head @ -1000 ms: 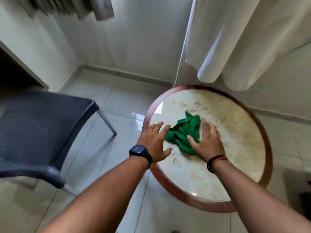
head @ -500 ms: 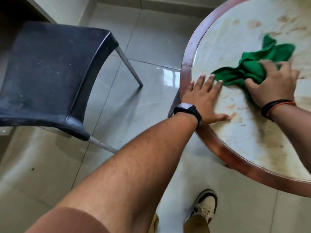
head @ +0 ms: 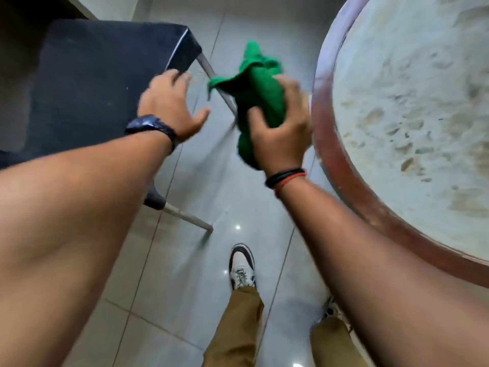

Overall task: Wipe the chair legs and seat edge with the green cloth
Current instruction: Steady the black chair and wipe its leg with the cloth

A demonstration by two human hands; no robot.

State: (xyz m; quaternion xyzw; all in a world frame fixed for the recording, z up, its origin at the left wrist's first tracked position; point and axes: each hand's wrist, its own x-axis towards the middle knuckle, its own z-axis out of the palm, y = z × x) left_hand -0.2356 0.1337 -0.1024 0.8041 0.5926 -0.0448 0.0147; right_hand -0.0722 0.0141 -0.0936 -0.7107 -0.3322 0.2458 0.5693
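A black chair (head: pixel 100 83) with metal legs stands at the left. One leg (head: pixel 209 68) slants down from its far right corner, another leg (head: pixel 188 217) juts out near my feet. My right hand (head: pixel 280 128) is shut on the bunched green cloth (head: pixel 258 86), held in the air between the chair and the round table. My left hand (head: pixel 169 104) hovers with fingers spread over the seat's right edge, its fingertips close to that edge. Both hands are motion-blurred.
A round table (head: pixel 328 144) with a reddish-brown rim and a stained pale top fills the right side. Glossy grey floor tiles (head: pixel 185 282) lie between chair and table. My shoes and tan trousers (head: pixel 238 324) show at the bottom.
My right hand has lifted the green cloth off the table and carried it left toward the chair. My left hand has left the table rim and moved over the seat edge.
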